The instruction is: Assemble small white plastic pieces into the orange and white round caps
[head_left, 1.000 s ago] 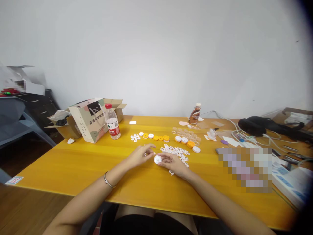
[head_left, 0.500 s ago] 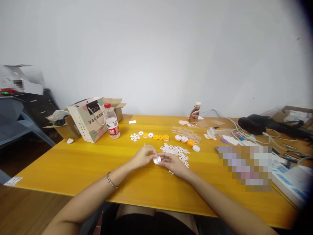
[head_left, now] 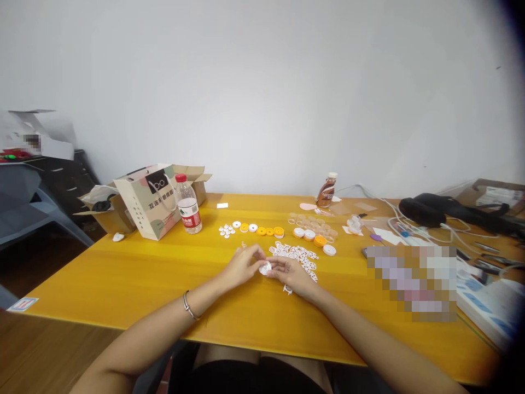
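Between my two hands is a small round white plastic piece point(head_left: 266, 268), its details too small to make out. My left hand point(head_left: 245, 264) pinches its left side, and my right hand point(head_left: 290, 273) grips it from the right. Just behind and beside my right hand lies a pile of flat white cut-out plastic parts point(head_left: 296, 253). Beyond the hands runs a row of yellow and white round discs point(head_left: 261, 231). Several small white pieces with little posts point(head_left: 226, 230) sit at its left end. Clear rings point(head_left: 312, 223) lie behind more discs point(head_left: 309, 235) on the right.
On the left of the yellow table point(head_left: 135, 284) stand a water bottle point(head_left: 190, 210), a paper bag point(head_left: 150, 205) and open cardboard boxes. A brown drink bottle point(head_left: 327, 190) is at the back. Cables point(head_left: 394, 213), papers and a blurred-out item point(head_left: 410, 282) lie to the right.
The round white piece has shifted and tilted slightly between my fingers. Both hands keep hold of it in nearly the same place.
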Demonstrator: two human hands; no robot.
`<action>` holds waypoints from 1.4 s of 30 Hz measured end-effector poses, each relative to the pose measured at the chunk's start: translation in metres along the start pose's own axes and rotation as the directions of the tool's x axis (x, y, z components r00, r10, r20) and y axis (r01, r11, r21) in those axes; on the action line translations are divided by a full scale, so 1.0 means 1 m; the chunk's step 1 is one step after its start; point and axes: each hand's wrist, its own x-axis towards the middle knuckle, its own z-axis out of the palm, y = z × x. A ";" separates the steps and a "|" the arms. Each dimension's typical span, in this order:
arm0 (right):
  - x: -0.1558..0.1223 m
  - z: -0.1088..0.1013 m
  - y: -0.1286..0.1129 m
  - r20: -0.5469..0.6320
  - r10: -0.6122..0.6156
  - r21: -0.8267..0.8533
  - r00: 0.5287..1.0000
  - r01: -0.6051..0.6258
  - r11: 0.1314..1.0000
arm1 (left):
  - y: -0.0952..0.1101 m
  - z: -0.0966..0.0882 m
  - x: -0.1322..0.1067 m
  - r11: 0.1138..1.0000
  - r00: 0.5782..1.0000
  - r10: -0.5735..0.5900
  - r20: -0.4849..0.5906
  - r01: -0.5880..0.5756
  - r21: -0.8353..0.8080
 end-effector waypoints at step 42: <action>0.010 -0.076 -0.018 -0.548 -0.168 0.116 0.819 0.273 0.955 | -0.018 0.016 0.089 0.882 0.922 0.266 0.282 -0.351 0.316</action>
